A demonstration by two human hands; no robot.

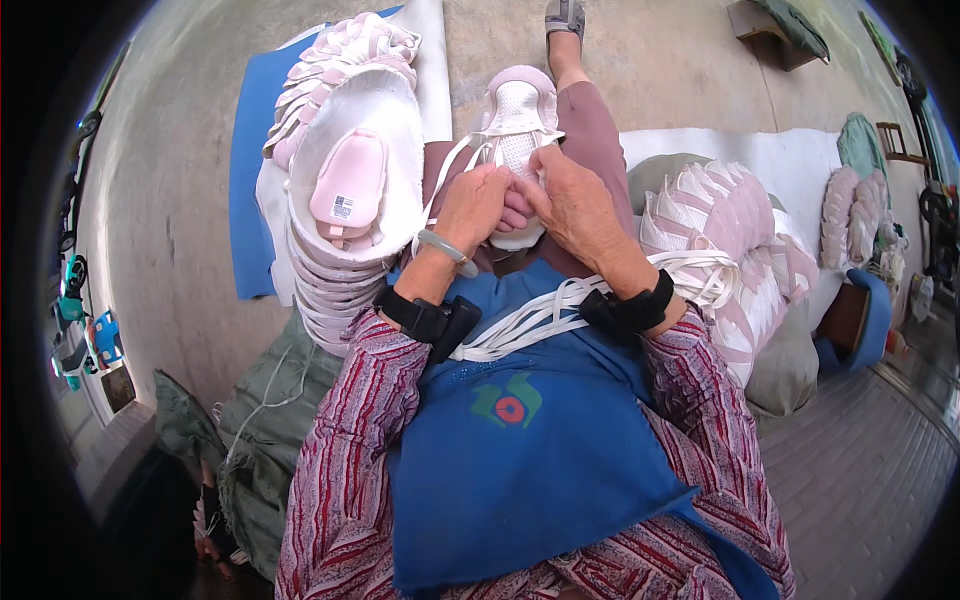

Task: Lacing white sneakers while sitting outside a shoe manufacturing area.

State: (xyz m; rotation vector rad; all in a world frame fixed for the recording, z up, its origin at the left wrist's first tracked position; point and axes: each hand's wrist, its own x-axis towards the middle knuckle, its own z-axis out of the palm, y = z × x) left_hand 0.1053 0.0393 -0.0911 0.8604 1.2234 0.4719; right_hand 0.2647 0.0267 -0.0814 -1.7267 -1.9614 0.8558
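Note:
A pink and white shoe upper (520, 98) rests between my knees with its toe pointing away from me. Both hands meet over its lace opening. The fingers of my left hand (478, 207) are closed by the left eyelets, where a white shoelace (447, 172) loops out and hangs down. My right hand (578, 200) is bent over the upper's right side, thumb and fingers pinched at the opening. Between the fingers, the exact grip is partly hidden. Across my lap, over the blue apron (470, 440), lies a bundle of white laces (530, 322).
At my left stands a stack of nested white oval pieces (405, 130), a pink labelled tongue (350, 180) inside the top one. More uppers (330, 60) lie beyond on a blue sheet (252, 200). A pile of laced uppers (730, 250) sits at my right, near a blue chair (868, 310).

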